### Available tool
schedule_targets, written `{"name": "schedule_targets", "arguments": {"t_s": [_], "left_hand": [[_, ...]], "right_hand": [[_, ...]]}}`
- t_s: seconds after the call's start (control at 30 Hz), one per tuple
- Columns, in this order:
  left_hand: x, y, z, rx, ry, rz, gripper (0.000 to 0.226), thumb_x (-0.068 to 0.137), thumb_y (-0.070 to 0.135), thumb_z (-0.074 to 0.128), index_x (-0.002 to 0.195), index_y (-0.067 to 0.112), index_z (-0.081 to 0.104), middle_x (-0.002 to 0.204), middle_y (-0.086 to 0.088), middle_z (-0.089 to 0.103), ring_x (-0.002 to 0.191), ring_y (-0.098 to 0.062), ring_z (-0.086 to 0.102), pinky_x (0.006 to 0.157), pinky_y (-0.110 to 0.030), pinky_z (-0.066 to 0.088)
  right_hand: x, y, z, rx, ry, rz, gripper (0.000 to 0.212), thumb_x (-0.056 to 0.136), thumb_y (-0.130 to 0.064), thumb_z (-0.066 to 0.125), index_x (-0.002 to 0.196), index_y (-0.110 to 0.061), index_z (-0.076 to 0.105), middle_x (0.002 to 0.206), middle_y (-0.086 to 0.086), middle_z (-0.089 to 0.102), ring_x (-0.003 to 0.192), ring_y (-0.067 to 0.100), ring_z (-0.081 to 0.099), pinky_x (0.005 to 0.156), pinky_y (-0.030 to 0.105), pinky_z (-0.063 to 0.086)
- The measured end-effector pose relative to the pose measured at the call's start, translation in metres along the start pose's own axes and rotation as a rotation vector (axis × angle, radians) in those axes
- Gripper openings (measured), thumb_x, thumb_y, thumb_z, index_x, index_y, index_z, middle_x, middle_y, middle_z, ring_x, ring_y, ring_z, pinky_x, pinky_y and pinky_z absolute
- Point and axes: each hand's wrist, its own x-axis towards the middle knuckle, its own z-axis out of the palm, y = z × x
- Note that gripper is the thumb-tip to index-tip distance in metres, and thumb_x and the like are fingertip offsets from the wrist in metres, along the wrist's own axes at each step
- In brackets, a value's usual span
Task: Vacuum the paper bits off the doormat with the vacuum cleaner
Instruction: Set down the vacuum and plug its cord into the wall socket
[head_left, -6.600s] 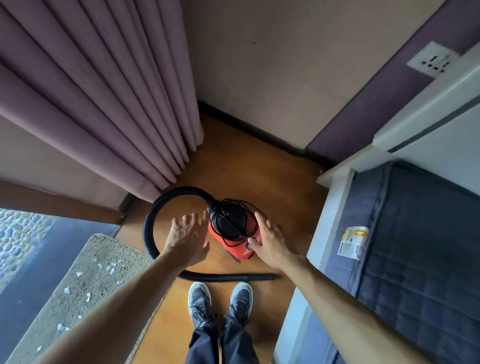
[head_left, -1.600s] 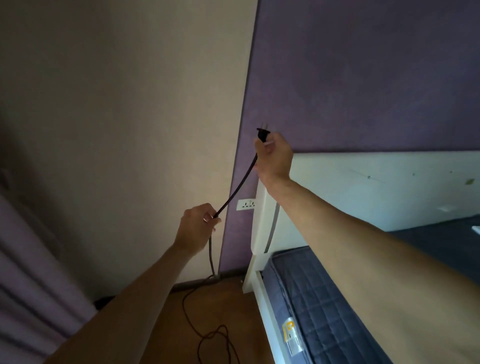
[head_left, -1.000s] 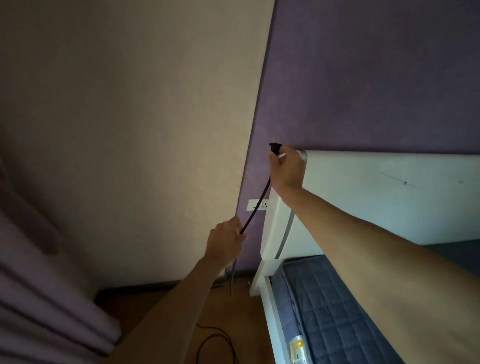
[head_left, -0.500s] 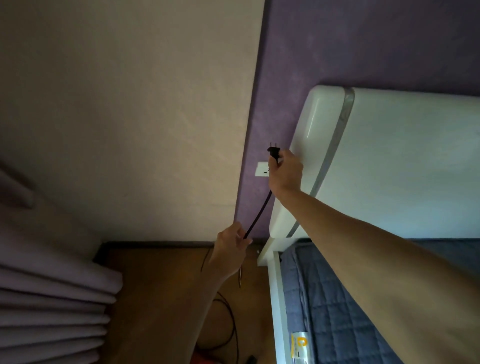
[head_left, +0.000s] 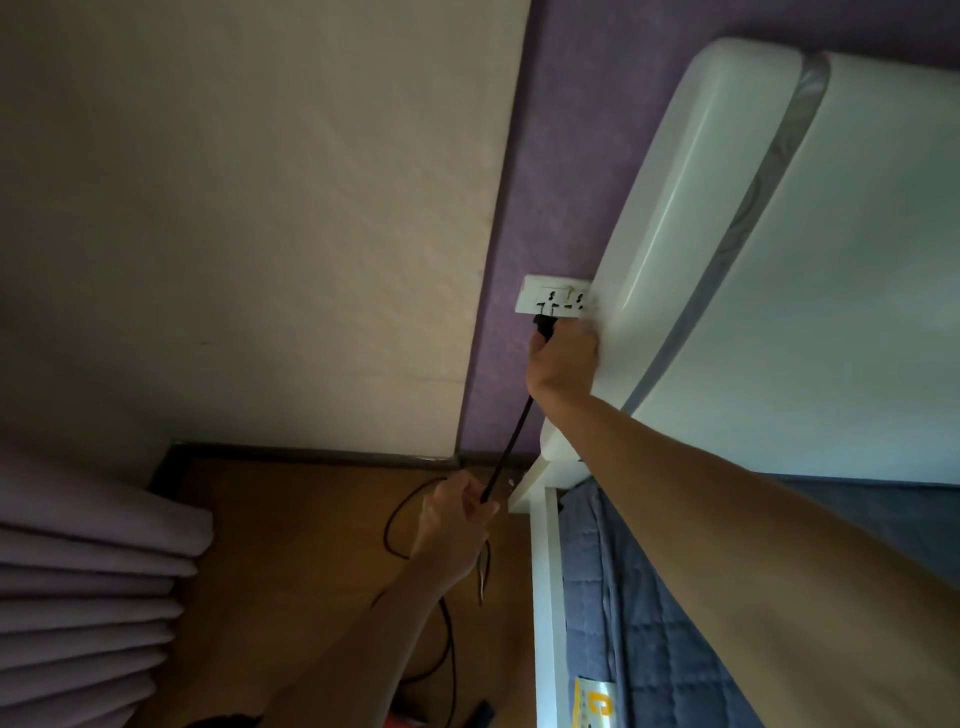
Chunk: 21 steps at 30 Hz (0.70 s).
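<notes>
My right hand (head_left: 562, 364) grips the black plug (head_left: 545, 327) of the vacuum's power cord, and the plug's tip touches the white wall socket (head_left: 554, 296) on the purple wall. Lower down, my left hand (head_left: 457, 519) is closed around the black cord (head_left: 506, 447), which runs taut between both hands. Slack cord loops over the wooden floor (head_left: 291, 519). A sliver of the red vacuum body (head_left: 402, 721) shows at the bottom edge. The doormat and paper bits are out of view.
A white headboard (head_left: 779, 260) rises right beside the socket, with a blue quilted mattress (head_left: 649, 623) below it. Mauve curtain folds (head_left: 88, 597) bulge in from the left. A dark skirting board (head_left: 311, 452) runs along the cream wall.
My right hand has carried the plug down from above the headboard to the socket. My left hand followed lower along the cord. The view has tilted down and closer to the wall.
</notes>
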Motion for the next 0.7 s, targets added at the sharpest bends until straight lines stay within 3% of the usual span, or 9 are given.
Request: {"name": "schedule_targets", "arguments": {"t_s": [0.1, 0.33, 0.7], "left_hand": [[0.005, -0.004, 0.008, -0.045, -0.003, 0.0, 0.016, 0.091, 0.014, 0.068, 0.08, 0.016, 0.056, 0.075, -0.007, 0.062, 0.07, -0.024, 0.065, 0.057, -0.024, 0.053], [0.014, -0.001, 0.016, -0.076, -0.019, 0.039, 0.013, 0.092, 0.014, 0.067, 0.085, 0.012, 0.057, 0.077, -0.009, 0.064, 0.069, -0.019, 0.066, 0.052, -0.016, 0.049], [0.015, -0.006, 0.02, -0.111, -0.035, 0.041, 0.013, 0.091, 0.014, 0.067, 0.086, 0.01, 0.056, 0.072, -0.004, 0.062, 0.059, -0.012, 0.063, 0.052, -0.014, 0.047]], "right_hand": [[0.004, -0.003, 0.004, -0.008, 0.011, 0.016, 0.029, 0.101, -0.017, 0.048, 0.118, 0.002, 0.06, 0.118, 0.016, 0.064, 0.11, 0.026, 0.062, 0.087, 0.028, 0.05], [0.017, -0.01, 0.01, -0.028, -0.006, 0.115, 0.024, 0.101, -0.013, 0.048, 0.111, 0.004, 0.062, 0.113, 0.02, 0.065, 0.104, 0.03, 0.065, 0.079, 0.032, 0.051], [0.02, -0.01, 0.01, -0.178, -0.09, 0.081, 0.03, 0.094, -0.006, 0.057, 0.123, 0.002, 0.054, 0.127, 0.02, 0.057, 0.116, 0.03, 0.058, 0.091, 0.033, 0.05]]}}
